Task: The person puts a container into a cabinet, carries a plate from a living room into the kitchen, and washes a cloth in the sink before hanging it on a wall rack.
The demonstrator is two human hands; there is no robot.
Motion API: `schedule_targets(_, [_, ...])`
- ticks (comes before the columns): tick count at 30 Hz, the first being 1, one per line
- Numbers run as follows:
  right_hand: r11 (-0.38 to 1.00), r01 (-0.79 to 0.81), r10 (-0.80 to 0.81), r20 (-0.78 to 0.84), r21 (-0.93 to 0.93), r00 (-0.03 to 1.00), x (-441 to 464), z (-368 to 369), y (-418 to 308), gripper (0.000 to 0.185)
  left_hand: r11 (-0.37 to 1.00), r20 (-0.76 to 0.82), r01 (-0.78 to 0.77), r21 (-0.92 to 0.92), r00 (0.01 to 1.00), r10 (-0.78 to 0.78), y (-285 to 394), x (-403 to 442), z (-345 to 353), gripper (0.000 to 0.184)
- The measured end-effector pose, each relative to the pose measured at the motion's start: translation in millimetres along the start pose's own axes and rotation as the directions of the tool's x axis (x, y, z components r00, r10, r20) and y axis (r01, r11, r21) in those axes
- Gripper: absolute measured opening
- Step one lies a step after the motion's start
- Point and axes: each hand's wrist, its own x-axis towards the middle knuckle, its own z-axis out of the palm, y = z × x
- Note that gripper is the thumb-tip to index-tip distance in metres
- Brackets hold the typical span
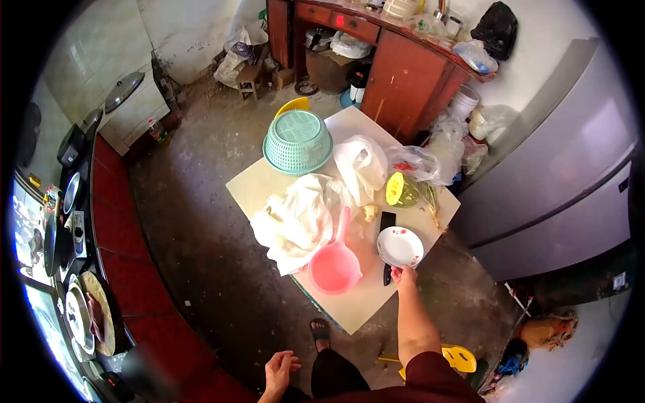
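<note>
My right hand [404,276] grips the near rim of a white dish with red flower decoration [400,246], at the right part of the table. The dish partly covers a long dark object [387,221] that looks like a knife. My left hand [281,373] hangs low beside my leg, fingers loosely bent and holding nothing. Between the hands, a pink plastic ladle [334,269] rests on the table with its handle pointing away. White plastic bags [295,218] lie left of the ladle. A cut piece of pumpkin [402,191] and a small piece of ginger [369,213] lie beyond the dish.
A green basket [297,142] sits upside down on the pale table [245,185]. A yellow chair [459,358] is near my right side. A grey fridge [551,174] stands at right, a red cabinet [410,84] behind, and a counter with pans [80,316] at left.
</note>
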Motion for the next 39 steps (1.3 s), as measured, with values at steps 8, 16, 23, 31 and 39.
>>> schedule_targets(8, [0.988, -0.132, 0.129, -0.048, -0.084, 0.991, 21, 16, 3, 0.013, 0.998, -0.034, 0.067, 0.013, 0.997, -0.067, 28, -6, 5, 0.022])
schedule_targets(16, [0.692, -0.001, 0.007, 0.005, -0.722, 1.0, 10, 16, -29, 0.032, 0.87, 0.409, -0.052, 0.49, 0.895, -0.177, 64, -69, -13, 0.022])
schedule_targets(23, [0.115, 0.698, 0.639, 0.59, -0.707, 0.493, -158, 105, -48, 0.016, 0.872, 0.595, -0.29, 0.394, 0.804, -0.001, 54, -118, -40, 0.033])
schedule_targets(31, [0.139, 0.946, 0.973, -0.139, -0.293, -0.186, -361, 64, 45, 0.019, 0.676, 0.597, -0.499, 0.542, 0.795, 0.107, 43, -161, -66, 0.033])
schedule_targets(39, [-0.019, 0.954, 0.903, -0.414, -0.3, -0.112, -386, 11, 109, 0.032, 0.504, 0.564, -0.613, 0.609, 0.781, 0.268, 29, -212, -96, 0.025])
